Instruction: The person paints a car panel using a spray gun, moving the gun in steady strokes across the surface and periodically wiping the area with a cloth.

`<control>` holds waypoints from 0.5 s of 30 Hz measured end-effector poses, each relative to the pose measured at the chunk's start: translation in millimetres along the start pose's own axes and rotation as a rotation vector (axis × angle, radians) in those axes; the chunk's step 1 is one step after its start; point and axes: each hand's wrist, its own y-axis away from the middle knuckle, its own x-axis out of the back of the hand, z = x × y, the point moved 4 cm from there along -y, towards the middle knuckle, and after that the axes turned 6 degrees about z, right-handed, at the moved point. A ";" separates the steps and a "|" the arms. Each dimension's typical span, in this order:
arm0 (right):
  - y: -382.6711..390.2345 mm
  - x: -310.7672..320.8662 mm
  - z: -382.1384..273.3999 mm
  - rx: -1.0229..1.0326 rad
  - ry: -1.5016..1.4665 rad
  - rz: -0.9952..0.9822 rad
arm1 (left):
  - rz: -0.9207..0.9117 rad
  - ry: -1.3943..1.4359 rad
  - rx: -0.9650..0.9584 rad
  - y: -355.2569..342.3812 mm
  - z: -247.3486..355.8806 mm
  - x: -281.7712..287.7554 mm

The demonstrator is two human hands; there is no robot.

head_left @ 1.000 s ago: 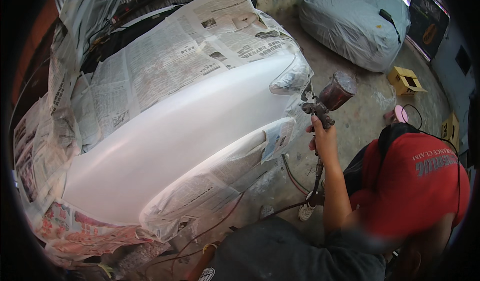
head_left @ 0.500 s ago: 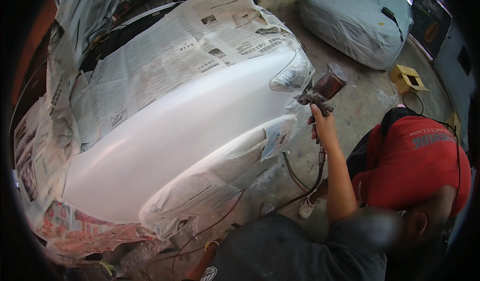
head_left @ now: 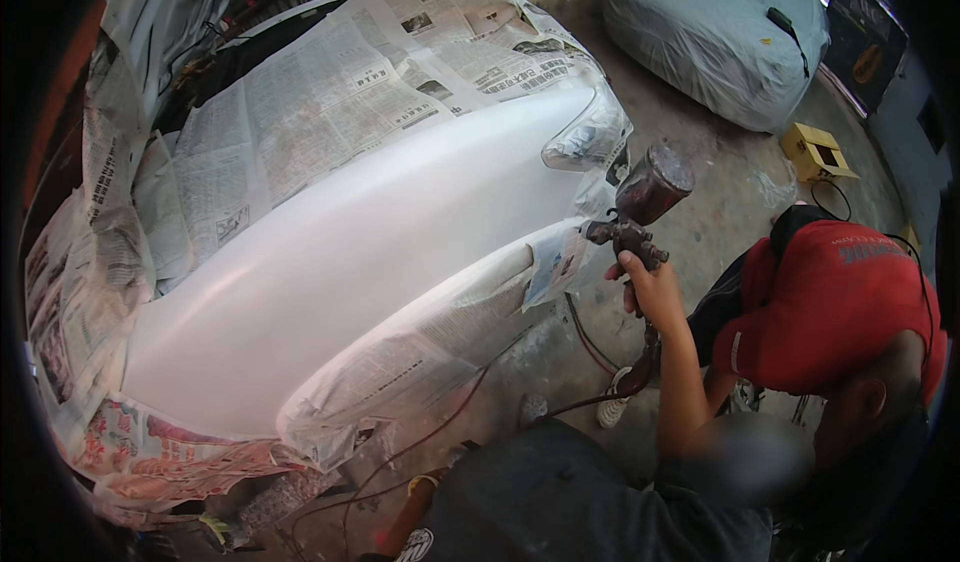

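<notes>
My right hand (head_left: 652, 290) is closed around the handle of a dark, paint-stained spray gun (head_left: 628, 234) with a cup (head_left: 656, 182) on top. Its nozzle points left at the end of a white car fender (head_left: 370, 222), a short gap away. Newspaper masking (head_left: 290, 122) covers the hood above the fender, and more paper (head_left: 420, 337) fills the wheel arch below. Down at the lower edge, my left wrist (head_left: 418, 494) shows with a yellow band; the fingers of that hand are hidden behind my dark shirt.
To my right a person in a red shirt (head_left: 840, 312) bends forward, close to my arm. Hoses (head_left: 470, 412) trail across the floor. Farther back stand a car under a grey cover (head_left: 715, 42) and an opened yellow box (head_left: 818, 152).
My right hand and the spray gun have moved down, from beside the masked headlight to beside the fender's lower end. The person in red has shifted slightly.
</notes>
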 end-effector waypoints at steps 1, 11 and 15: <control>2.6 -1.5 2.4 -0.015 -0.005 -0.003 | -0.003 0.003 0.004 0.9 -1.3 -0.5; 2.3 -17.7 25.3 -0.045 0.072 0.228 | 0.009 -0.011 0.007 3.0 -12.2 3.5; 42.0 -44.6 10.6 0.093 0.190 0.180 | 0.012 -0.014 0.018 6.2 -21.2 3.9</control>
